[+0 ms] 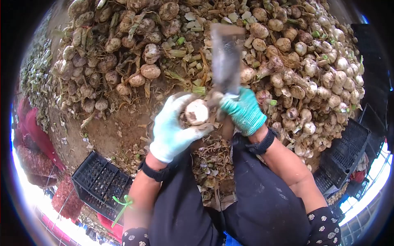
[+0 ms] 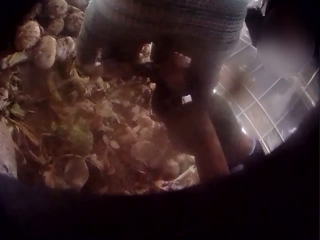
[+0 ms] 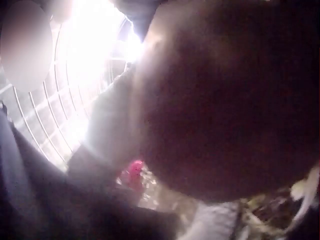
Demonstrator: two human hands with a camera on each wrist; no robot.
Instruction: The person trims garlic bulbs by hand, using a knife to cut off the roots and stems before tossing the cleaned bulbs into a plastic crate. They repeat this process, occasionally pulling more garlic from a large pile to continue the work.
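Note:
In the head view my left hand [image 1: 169, 130], in a pale gloved covering, grips a garlic bulb [image 1: 197, 112] whose round white face points up at the camera. My right hand [image 1: 245, 110], in a green glove, holds a cleaver [image 1: 226, 61] by its handle, right beside the bulb. Its broad blade is motion-blurred and points away from me. Left of centre in the left wrist view, trimmed garlic scraps [image 2: 100, 120] lie below the knitted glove [image 2: 165, 25]; the bulb is hidden there. The right wrist view is mostly dark and blurred, with the cleaver hidden.
Garlic with stalks [image 1: 108, 61] is heaped at the back left. A larger pile of garlic bulbs [image 1: 324, 78] lies on the right. Black plastic crates [image 1: 102, 180] stand at both sides, with red mesh sacks [image 1: 67, 199] at the far left. Scraps litter the ground between my legs.

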